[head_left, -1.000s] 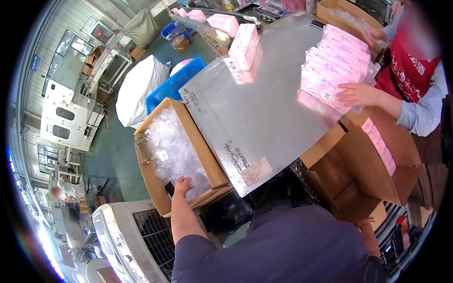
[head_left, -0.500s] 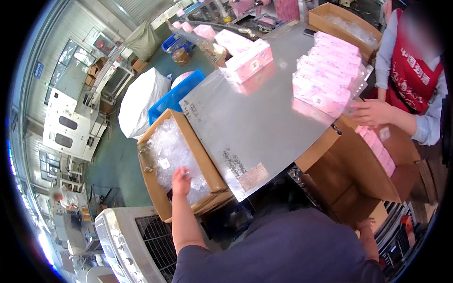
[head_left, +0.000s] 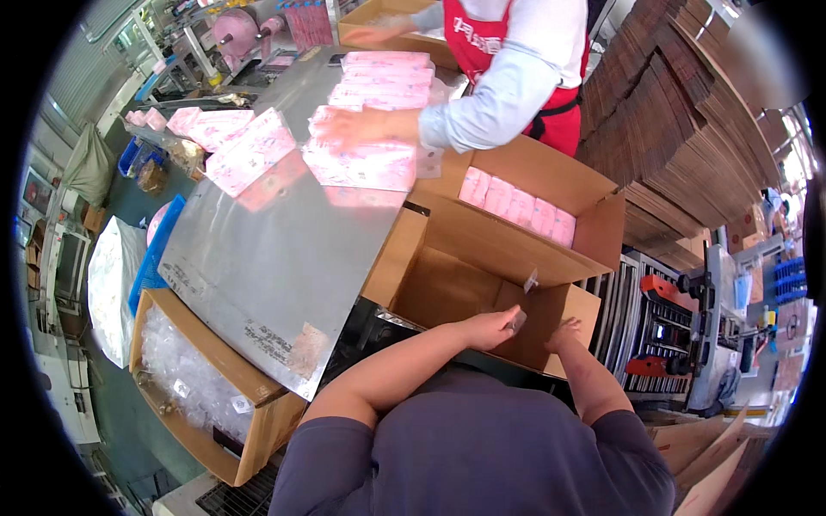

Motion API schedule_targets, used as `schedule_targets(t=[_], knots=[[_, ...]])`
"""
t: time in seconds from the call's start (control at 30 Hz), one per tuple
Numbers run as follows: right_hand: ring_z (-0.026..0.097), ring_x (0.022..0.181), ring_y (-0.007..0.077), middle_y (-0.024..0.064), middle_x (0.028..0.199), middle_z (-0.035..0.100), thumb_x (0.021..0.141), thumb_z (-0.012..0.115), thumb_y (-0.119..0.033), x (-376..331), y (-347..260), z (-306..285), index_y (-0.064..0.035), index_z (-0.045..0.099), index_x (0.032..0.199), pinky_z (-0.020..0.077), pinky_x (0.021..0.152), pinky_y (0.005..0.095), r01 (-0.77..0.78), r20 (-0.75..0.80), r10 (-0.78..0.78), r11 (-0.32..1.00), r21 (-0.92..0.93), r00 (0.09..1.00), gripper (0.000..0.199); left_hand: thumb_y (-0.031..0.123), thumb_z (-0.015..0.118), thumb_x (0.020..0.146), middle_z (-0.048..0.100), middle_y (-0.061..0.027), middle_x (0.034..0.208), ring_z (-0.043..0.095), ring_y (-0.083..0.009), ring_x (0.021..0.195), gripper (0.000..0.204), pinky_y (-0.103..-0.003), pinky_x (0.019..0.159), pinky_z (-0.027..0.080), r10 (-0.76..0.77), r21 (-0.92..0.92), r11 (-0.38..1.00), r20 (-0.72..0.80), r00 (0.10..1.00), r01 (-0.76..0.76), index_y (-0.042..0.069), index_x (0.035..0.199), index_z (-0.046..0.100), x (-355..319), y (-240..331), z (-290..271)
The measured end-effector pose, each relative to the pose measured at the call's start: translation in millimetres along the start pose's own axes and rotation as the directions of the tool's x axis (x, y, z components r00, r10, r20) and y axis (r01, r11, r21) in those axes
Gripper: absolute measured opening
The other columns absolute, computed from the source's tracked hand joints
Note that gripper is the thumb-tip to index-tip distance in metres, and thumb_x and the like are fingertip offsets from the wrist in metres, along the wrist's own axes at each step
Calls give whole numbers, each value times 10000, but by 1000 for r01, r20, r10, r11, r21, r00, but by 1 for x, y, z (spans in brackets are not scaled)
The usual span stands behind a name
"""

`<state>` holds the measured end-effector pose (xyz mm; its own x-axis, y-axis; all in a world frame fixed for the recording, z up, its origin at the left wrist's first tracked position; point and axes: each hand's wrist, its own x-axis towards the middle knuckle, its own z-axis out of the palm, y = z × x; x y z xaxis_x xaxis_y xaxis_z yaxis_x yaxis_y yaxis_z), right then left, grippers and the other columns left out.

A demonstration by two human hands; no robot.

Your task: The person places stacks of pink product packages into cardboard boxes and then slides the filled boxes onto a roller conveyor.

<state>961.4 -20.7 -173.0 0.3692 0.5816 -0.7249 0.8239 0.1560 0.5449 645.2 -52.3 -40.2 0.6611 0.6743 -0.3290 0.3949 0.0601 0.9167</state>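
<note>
A: What is in the left grip (head_left: 490, 330)?

B: Yours is closed on a small clear plastic piece (head_left: 517, 322), held above the near side of the open brown carton (head_left: 456, 279) right in front of you.

A: And the right grip (head_left: 565, 336)?

B: Your fingers lie spread at the light brown flap (head_left: 581, 308) on the carton's right side. I cannot tell whether the thumb pinches it.

A: Anything between you and the far wall of that carton?

B: Yes, a second clear piece (head_left: 532, 279) shows in front of the wall. You cannot tell from here whether it touches.

A: Farther out?

B: Just beyond, you have another carton (head_left: 542, 172) with a row of pink packs (head_left: 516, 206) inside. To its left is the grey metal worktop (head_left: 267, 232). More pink packages (head_left: 379, 168) lie in a row near its far right edge, with a co-worker's hand (head_left: 353, 129) over them.

A: Near left?

B: You have a cardboard box (head_left: 258, 430) heaped with clear plastic (head_left: 185, 370) beside the worktop. Beyond it come a blue crate (head_left: 153, 262) and a white sack (head_left: 116, 288).

A: To the right?

B: A roller conveyor (head_left: 621, 322), with stacked flat cardboard (head_left: 671, 120) farther away.
</note>
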Motion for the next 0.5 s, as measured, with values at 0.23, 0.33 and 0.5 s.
schedule_targets(t=[0.23,0.33,0.5], knots=[[453,1344,270,87,1476,473,868,558,-469,5,13,26,-143,460,1461,344,1074,449,218,-233,-234,971,-95,944,683,223,593,915,435,-206,1409,468,-379,1276,464,-420,1052,422,397,266,890,-48,917,-371,-14,1310,540,2,0,26],[414,1354,331,177,1497,410,870,555,-458,-56,8,-28,-119,422,1478,280,1107,525,324,-174,-333,943,-80,927,708,176,674,845,486,-184,1349,458,-392,1278,477,-456,1057,415,524,451,832,-444,727,-324,-2,1271,554,-84,9,-32],[485,1250,327,192,1375,502,861,601,-418,-38,20,-17,-97,450,1439,327,1049,490,249,-201,-238,968,34,950,678,199,673,884,499,-199,1369,455,-378,1295,548,-483,1089,362,122,56,958,-968,-222,282,38,1371,481,-304,-71,-94]])
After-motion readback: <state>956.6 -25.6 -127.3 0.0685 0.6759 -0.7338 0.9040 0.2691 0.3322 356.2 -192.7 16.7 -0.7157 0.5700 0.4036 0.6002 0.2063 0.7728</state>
